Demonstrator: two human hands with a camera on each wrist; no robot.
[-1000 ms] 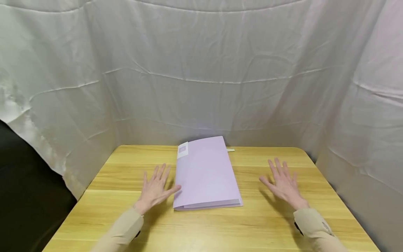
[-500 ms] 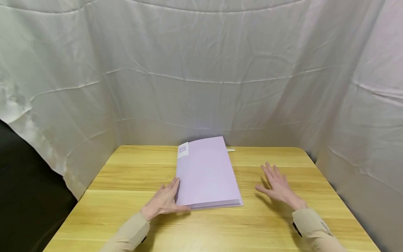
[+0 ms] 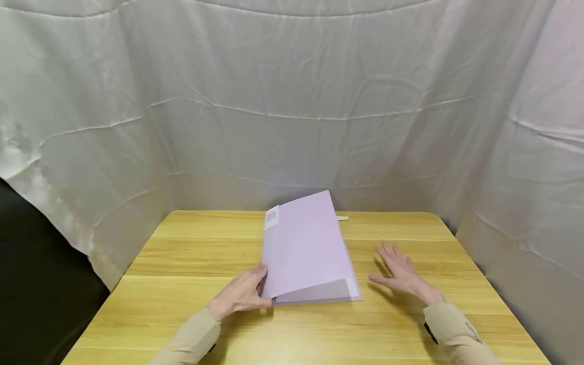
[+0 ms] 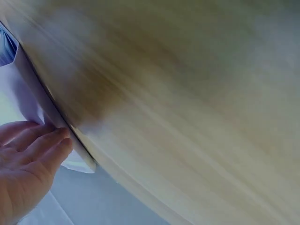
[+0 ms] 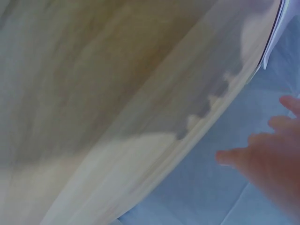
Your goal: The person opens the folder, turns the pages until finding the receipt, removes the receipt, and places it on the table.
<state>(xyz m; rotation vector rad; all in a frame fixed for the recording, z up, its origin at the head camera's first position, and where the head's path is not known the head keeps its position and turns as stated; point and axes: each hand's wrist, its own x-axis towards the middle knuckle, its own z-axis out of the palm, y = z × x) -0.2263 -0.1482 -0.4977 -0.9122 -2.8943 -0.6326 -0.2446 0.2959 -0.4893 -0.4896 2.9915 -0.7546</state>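
As a left hand [image 3: 239, 293], thumb and fingers parted, touches its left edge, a lilac folder [image 3: 305, 248] lies on a wooden table [image 3: 196, 253], cover partly raised.

The right hand [image 3: 401, 275], fingers spread wide, hovers to the folder's right, well apart. A white label [image 3: 272, 217] marks the folder's far left corner, a pale strip [image 3: 343, 218] shows beside its far right edge, and a grey curtain [image 3: 292, 147] hangs behind it.

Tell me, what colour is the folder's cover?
Pale lilac; the folder's cover shows best in the head view.
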